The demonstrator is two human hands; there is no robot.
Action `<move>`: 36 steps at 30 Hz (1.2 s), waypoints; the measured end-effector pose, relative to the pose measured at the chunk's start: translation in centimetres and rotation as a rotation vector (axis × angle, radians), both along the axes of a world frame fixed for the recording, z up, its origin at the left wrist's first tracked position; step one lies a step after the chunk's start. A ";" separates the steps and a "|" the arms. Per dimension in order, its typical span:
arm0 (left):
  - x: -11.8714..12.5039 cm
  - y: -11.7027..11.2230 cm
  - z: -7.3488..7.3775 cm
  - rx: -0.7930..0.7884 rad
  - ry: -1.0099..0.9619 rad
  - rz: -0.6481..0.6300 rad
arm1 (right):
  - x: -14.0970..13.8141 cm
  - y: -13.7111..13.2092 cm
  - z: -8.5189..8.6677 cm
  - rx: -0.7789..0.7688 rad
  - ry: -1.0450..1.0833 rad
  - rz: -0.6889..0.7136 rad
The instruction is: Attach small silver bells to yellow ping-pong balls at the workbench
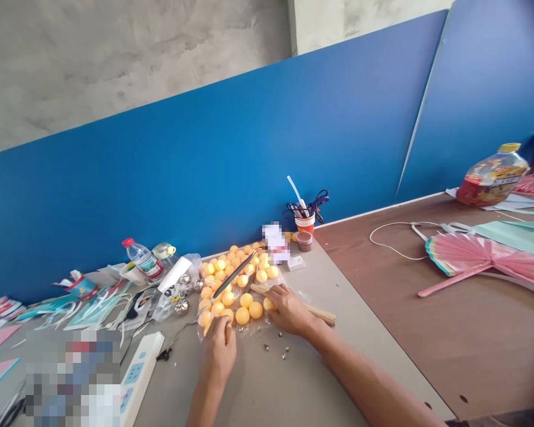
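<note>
A clear plastic bag (253, 329) full of orange balls (242, 315), which look like table tennis balls, lies on the grey table. My left hand (220, 346) is closed at its near left corner, fingers curled on the plastic. At the near right side, my right hand (289, 309) is bent over the bag's edge, fingertips partly hidden by the hand. Thin wooden sticks (323, 314) pass beneath this hand. Tweezers (235, 275) with a dark body rest across the balls. Several small metal bells (267, 348) are scattered in front of the bag.
A white power strip (142, 370) and its cables are at the left, near a water bottle (145, 261) and silver balls (182, 306). Behind stands a paper cup (305, 223) of tools. On the brown table at right lie a pink paper fan (489, 258) and a large drink bottle (493, 177).
</note>
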State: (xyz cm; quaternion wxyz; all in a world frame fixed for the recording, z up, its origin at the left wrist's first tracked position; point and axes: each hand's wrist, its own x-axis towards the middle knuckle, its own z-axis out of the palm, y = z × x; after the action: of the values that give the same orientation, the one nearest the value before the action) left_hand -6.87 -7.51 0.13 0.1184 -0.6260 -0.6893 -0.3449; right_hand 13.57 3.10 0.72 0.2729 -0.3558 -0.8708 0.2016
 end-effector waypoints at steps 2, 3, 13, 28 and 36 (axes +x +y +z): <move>0.0 -0.5 -0.8 -0.065 0.070 0.064 | 0.0 0.0 0.0 0.004 -0.005 0.002; 0.0 -0.7 -1.1 -0.100 0.101 0.091 | 0.0 0.1 -0.1 0.007 -0.007 0.002; -0.2 0.0 -1.3 -0.260 0.169 0.100 | 0.2 0.0 0.0 0.015 0.001 0.007; 0.1 0.6 -1.4 -0.292 0.069 0.026 | -0.1 0.1 -0.4 0.047 -0.021 -0.001; -1.5 0.3 -2.6 -0.175 -0.052 0.033 | 0.0 -0.1 -0.2 0.044 -0.037 -0.009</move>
State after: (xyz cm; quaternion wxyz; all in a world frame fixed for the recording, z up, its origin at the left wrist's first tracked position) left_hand -8.40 -7.21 -2.50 0.0510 -0.6135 -0.7298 -0.2973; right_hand 13.56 3.03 0.56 0.2653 -0.3571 -0.8784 0.1746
